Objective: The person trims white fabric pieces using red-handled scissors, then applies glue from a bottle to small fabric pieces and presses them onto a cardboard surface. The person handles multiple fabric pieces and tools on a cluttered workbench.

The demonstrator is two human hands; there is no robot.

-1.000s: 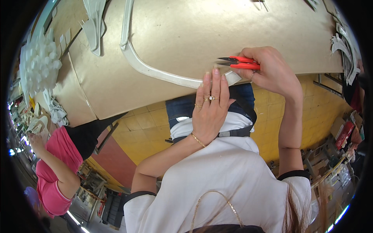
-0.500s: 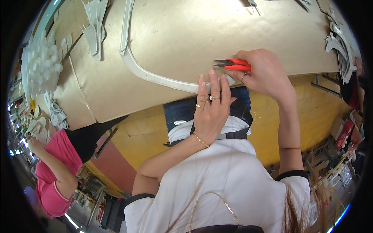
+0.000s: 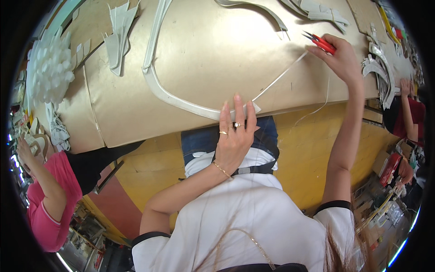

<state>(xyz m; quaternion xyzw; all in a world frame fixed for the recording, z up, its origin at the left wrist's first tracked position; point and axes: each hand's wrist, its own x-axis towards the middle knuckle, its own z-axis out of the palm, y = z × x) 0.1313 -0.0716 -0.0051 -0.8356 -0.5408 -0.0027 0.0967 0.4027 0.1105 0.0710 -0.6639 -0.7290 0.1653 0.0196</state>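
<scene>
Curved strip (image 3: 182, 104), lying on the table (image 3: 217, 59). Left hand (image 3: 236, 138): fingers extended flat across the strip near its right end. Right hand (image 3: 343, 61): beyond that end, grasping snips (image 3: 324, 45), fingertips pinching a cord (image 3: 280, 77) running from the strip.

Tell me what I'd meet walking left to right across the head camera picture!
Bumpy translucent-white cluster → fan-shaped bundle of whitish pieces → long curved white strip → left hand on that strip's right part → thin straight white strand → right hand holding small red-handled snips → stack of curved whitish pieces.
</scene>
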